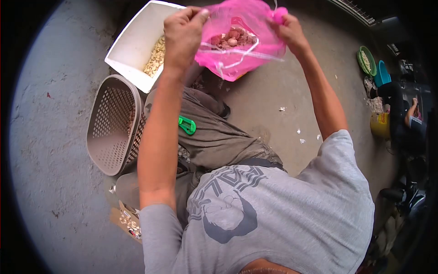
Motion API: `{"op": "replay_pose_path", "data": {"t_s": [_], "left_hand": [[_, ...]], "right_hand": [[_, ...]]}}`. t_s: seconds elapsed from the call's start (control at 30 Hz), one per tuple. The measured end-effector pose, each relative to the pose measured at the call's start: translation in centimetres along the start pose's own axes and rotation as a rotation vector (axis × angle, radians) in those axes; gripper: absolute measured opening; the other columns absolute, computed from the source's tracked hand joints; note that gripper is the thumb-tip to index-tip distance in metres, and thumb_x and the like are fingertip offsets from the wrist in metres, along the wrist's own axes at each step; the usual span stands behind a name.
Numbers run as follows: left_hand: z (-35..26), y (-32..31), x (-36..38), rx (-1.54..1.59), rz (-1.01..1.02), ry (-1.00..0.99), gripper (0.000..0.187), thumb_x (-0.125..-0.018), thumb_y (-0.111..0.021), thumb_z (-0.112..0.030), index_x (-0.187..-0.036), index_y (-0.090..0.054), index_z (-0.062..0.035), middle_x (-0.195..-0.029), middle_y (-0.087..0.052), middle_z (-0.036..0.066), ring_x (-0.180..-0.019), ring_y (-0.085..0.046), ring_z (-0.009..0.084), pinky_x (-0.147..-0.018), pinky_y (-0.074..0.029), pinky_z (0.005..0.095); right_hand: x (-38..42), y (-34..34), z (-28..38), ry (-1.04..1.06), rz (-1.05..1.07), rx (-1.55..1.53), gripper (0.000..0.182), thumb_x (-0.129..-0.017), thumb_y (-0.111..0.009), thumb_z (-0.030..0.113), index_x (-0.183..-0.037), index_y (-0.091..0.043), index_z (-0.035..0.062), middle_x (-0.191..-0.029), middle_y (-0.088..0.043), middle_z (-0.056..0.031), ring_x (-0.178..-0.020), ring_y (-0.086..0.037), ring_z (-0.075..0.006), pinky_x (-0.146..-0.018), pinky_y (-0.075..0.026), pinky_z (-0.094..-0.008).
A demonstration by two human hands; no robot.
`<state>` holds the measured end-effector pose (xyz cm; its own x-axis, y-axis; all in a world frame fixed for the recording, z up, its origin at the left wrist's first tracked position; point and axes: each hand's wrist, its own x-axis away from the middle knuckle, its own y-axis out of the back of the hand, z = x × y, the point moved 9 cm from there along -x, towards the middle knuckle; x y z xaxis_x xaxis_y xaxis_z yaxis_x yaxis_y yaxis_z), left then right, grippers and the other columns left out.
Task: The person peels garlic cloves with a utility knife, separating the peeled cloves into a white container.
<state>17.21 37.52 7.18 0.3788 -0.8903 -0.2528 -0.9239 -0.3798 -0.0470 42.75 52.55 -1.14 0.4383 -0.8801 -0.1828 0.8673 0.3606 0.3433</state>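
My left hand (184, 39) is closed on one side of the rim of a pink plastic bag (237, 66). On the other side, my right hand (289, 33) pinches a bunched part of the same bag. White ties hang across the bag's front. Inside it lie reddish bulbs and loose papery skins (232, 41). Beneath my left hand stands a white box (125, 57) with pale peeled cloves (156, 57) in it. A green-handled tool (187, 125) rests on my trousers; its other end is hidden by my left forearm.
A grey-brown perforated basket (107, 130) stands left of my legs. Cardboard with scraps (130, 223) lies lower left. At the far right are a green basket (366, 61), a blue basin (382, 74), a yellow bucket (379, 125) and another person's arm (411, 112). Scraps dot the floor.
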Motion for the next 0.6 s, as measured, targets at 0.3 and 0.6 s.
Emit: {"op": "replay_pose_path", "data": {"t_s": [0.3, 0.6], "left_hand": [[1.6, -0.1, 4.4, -0.192, 0.046, 0.095, 0.016, -0.098, -0.071, -0.012, -0.101, -0.077, 0.0034, -0.083, -0.071, -0.001, -0.075, -0.060, 0.0045, -0.068, -0.049, 0.0214], [-1.8, 0.9, 4.2, -0.362, -0.004, -0.181, 0.015, -0.094, -0.071, -0.011, -0.098, -0.075, 0.0036, -0.071, -0.069, 0.009, -0.064, -0.061, 0.0120, -0.062, -0.049, 0.0293]], "right_hand": [[11.0, -0.1, 13.9, 0.503, -0.322, 0.585, 0.033, -0.086, -0.079, 0.009, -0.117, -0.067, 0.0013, -0.120, -0.063, -0.0176, -0.101, -0.064, -0.0320, -0.085, -0.054, -0.0390], [6.1, -18.2, 3.7, 0.065, 1.101, 1.152, 0.024, -0.083, -0.059, 0.000, -0.102, -0.073, -0.0023, -0.098, -0.075, -0.0173, -0.094, -0.073, -0.0349, -0.082, -0.058, -0.0452]]}}
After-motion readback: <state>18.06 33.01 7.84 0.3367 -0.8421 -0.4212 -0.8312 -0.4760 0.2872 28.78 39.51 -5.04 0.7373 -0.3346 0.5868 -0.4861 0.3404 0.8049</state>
